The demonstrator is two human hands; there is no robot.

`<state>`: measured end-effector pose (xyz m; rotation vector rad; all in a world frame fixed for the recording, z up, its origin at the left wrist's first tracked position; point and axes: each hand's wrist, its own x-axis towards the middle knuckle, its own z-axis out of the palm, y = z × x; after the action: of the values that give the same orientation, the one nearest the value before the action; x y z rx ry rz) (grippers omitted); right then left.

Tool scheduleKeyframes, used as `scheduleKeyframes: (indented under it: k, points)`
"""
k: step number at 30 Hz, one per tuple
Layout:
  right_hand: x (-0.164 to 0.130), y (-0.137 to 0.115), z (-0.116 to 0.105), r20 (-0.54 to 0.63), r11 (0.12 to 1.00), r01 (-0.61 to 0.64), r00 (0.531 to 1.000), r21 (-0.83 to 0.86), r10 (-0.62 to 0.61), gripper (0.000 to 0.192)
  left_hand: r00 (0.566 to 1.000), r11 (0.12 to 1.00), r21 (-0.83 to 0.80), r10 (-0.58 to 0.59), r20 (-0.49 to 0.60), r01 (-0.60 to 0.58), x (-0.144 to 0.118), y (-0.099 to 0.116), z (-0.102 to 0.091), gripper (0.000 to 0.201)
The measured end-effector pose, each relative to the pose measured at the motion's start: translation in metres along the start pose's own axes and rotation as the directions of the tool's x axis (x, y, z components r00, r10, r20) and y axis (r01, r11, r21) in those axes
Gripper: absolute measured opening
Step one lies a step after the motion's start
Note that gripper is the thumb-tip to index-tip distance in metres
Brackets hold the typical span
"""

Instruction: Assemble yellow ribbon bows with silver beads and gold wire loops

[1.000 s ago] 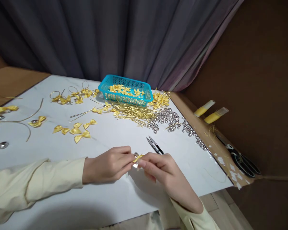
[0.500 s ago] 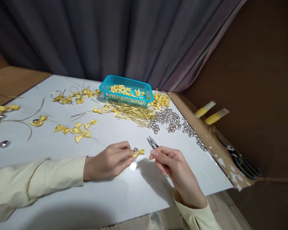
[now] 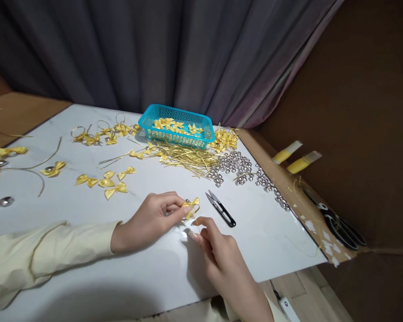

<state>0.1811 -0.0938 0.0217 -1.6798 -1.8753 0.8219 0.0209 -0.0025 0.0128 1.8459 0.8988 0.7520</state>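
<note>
No readable writing anywhere. Blue basket [image 3: 174, 134] is holding yellow bows. Left hand [image 3: 151, 219] is pinching a yellow bow [image 3: 191, 206]; right hand [image 3: 215, 246], fingertips closed, is gripping its thin wire.

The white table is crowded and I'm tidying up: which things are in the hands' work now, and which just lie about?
In hand:
left hand, yellow bow
right hand, just below it

Lying about:
snips
blue basket
silver beads
black scissors

Yellow satin for the small bow [image 3: 191, 207] and the loose bows [image 3: 102, 181] — turquoise lattice for the basket [image 3: 174, 127], silver for the beads [image 3: 237, 165], gold for the wires [image 3: 184, 157], black for the snips [image 3: 221, 209], white for the tabletop [image 3: 121, 277].
</note>
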Motion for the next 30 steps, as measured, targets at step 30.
scheduleKeyframes:
  k: [30]
  points:
    - [0.016, -0.003, 0.010, -0.071, 0.999, 0.052, 0.996, 0.002, -0.052, 0.030, 0.974, 0.923, -0.320, -0.176, 0.139, 0.213, 0.003, 0.009, 0.001, 0.035]
